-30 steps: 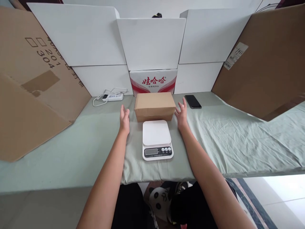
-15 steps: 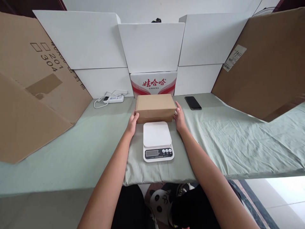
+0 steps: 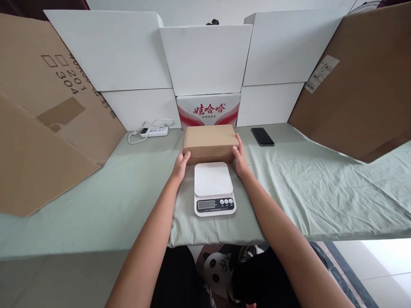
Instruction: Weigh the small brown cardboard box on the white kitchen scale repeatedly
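1. Since the earlier frames, both hands have been brought in from open air onto the ends of the plain brown rectangular cardboard box (image 3: 209, 141).
2. Left hand (image 3: 181, 164) is pressed flat against the box's left end; right hand (image 3: 240, 156) is wrapped on the right end; the box is clamped between them.
3. Box is seen resting on the pale green cloth-covered table (image 3: 96, 201), just behind the white digital kitchen scale (image 3: 214, 187), apparently apart from it.
4. Box is judged stiff, dry and likely light; a two-handed hold at the short ends is suited.
5. Box contents are hidden; the scale display cannot be read; fingertips behind the box are not visible.
6. Black phone (image 3: 262, 136) and white power strip (image 3: 155, 131) are noted behind.
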A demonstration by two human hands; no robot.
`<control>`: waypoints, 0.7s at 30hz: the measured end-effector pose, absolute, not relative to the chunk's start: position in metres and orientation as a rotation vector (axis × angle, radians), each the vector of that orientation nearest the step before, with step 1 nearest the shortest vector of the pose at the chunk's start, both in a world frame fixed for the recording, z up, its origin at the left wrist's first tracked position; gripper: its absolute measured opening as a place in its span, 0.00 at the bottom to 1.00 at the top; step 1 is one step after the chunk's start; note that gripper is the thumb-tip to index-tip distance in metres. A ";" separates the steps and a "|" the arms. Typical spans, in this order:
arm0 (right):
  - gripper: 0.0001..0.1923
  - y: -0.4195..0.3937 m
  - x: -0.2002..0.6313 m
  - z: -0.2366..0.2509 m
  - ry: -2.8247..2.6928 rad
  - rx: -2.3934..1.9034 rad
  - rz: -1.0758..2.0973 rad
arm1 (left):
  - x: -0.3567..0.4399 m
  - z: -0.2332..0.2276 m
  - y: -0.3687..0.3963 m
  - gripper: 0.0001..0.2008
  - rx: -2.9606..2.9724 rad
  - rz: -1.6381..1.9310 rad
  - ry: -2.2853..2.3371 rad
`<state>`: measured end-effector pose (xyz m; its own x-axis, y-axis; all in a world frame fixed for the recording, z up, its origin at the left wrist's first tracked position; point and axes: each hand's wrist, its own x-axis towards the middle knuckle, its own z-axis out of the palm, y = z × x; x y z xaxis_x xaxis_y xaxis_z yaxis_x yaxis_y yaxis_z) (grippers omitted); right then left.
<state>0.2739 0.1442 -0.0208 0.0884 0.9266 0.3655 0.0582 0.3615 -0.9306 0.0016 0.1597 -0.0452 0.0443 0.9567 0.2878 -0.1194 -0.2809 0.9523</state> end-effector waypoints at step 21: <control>0.55 0.090 0.274 0.017 -1.457 -0.889 0.599 | -0.006 -0.016 0.090 0.47 1.865 1.656 1.091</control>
<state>0.2738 0.0901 0.0173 0.0630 0.8109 0.5818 0.1670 0.5661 -0.8072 -0.0055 0.0899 -0.0165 -0.0152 0.7732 0.6340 0.2778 -0.6058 0.7455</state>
